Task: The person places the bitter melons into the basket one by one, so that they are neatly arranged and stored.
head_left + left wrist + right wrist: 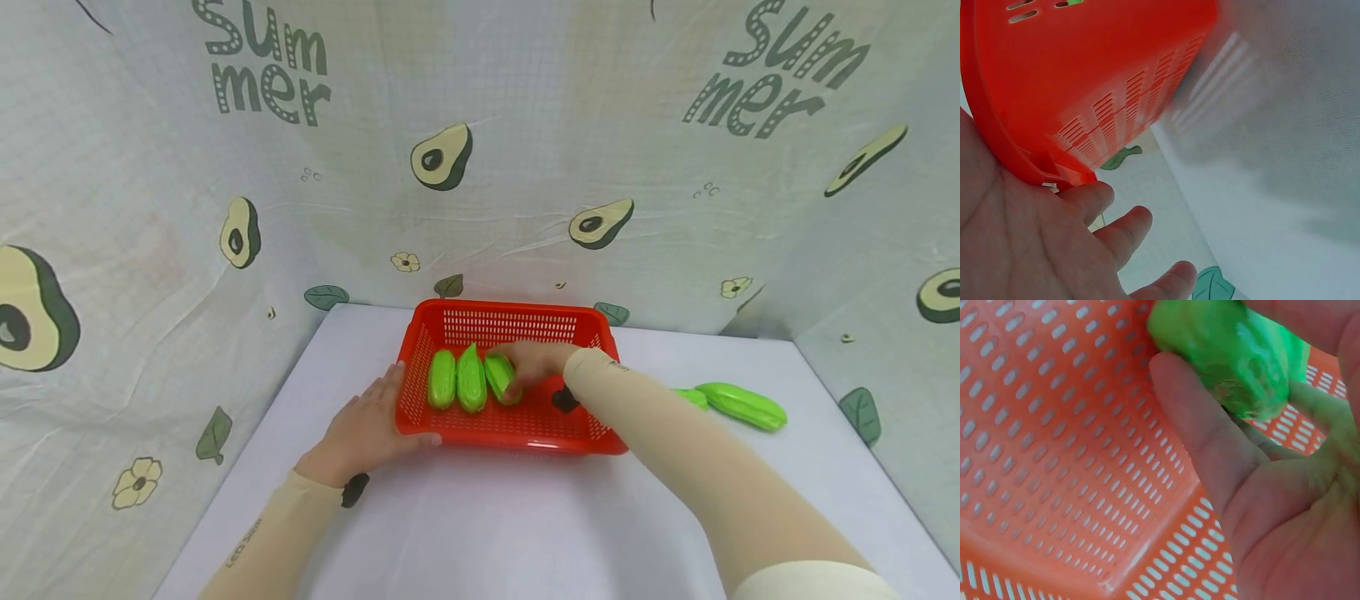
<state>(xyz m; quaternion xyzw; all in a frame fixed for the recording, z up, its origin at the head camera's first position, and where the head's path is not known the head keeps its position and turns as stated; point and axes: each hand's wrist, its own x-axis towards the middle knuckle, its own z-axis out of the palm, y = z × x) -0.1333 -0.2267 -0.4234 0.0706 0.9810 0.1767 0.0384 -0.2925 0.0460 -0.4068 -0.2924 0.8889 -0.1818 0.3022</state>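
Left hand (pixel 365 431) lay flat with fingers spread against the red basket's (pixel 480 315) near-left rim, two green gourds (pixel 456 380) lay inside, right hand (pixel 534 364) reached in, fingers curled round a third gourd (pixel 498 374), another gourd (pixel 743 405) lay far right on the counter (pixel 480 517)

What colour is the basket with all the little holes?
The basket is bright red-orange. It shows best in the head view.

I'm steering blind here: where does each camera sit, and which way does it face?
Head: looks forward and down at the red perforated plastic basket on the white table; both forearms show.
Left wrist: beside the left hand, facing the basket's outer wall; palm and fingers show.
Right wrist: inside the basket, facing the right hand gripping a green plastic gourd.
All share the basket.
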